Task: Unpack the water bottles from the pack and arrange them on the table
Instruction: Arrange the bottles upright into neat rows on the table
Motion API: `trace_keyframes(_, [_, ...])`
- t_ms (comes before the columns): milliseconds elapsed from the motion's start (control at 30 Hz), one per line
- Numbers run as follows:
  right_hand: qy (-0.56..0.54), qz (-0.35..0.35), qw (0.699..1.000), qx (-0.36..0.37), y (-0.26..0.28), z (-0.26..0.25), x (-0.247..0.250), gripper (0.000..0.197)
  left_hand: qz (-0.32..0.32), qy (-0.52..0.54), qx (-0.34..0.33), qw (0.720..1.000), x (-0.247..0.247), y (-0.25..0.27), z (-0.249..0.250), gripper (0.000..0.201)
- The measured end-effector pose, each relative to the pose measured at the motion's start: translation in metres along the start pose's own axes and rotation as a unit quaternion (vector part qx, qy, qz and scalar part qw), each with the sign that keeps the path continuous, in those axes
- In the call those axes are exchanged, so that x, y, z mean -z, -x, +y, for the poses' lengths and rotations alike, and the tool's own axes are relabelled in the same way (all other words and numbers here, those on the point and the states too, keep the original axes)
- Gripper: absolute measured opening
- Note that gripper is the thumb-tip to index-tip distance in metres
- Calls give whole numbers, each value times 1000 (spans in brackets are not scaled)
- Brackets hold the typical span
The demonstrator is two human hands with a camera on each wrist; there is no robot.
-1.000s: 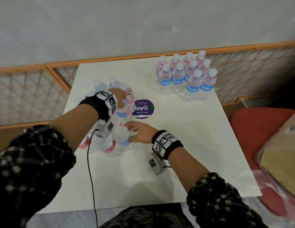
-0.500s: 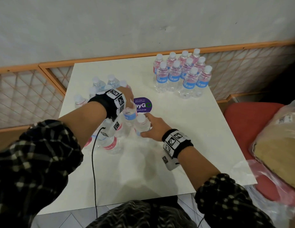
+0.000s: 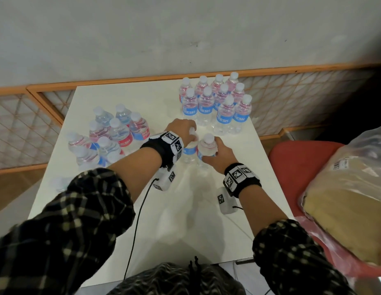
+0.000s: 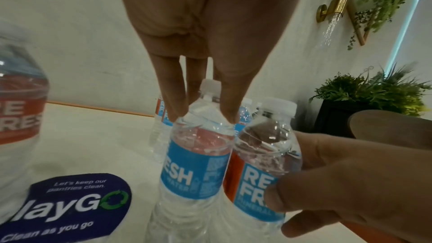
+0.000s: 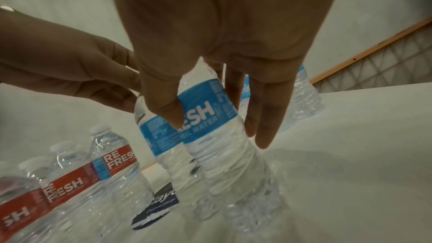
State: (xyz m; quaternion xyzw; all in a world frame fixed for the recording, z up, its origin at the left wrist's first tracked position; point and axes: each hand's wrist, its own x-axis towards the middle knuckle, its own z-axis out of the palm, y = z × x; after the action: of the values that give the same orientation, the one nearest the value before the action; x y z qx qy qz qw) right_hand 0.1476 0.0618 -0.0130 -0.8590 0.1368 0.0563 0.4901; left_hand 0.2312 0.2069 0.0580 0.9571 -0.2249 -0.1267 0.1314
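Two small clear water bottles with blue-and-red labels are held upright side by side near the middle of the white table. My left hand grips one bottle from above by its shoulder, fingers round the neck of the bottle. My right hand wraps round the body of the other bottle, thumb and fingers across the label of that bottle. Several bottles stand in rows at the back right. A loose cluster stands at the left.
A purple round sticker lies on the table beside the held bottles. A red chair with a plastic bag on it is to the right. An orange lattice railing runs behind and left of the table.
Each hand has taken a bottle from the left cluster and carried it right and farther back, toward the rows at the back right.
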Motion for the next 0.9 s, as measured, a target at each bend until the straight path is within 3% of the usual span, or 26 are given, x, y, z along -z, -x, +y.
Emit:
trace_keyframes(300, [30, 8, 998, 53, -13, 3, 3, 75, 27, 48, 36, 998, -11, -27, 14, 30])
trace_keyframes(467, [45, 6, 995, 92, -20, 3, 14, 66, 37, 96, 55, 993, -17, -26, 14, 30])
trace_keyframes(567, [40, 10, 994, 102, -25, 0, 25, 72, 41, 108, 63, 991, -19, -24, 16, 30])
trace_keyframes(767, [90, -15, 990, 112, -37, -11, 39, 51, 42, 168, 90, 981, -24, -21, 19, 27])
trace_keyframes(900, [66, 18, 992, 104, -50, -14, 36, 56, 50, 160, 80, 983, -25, -18, 16, 28])
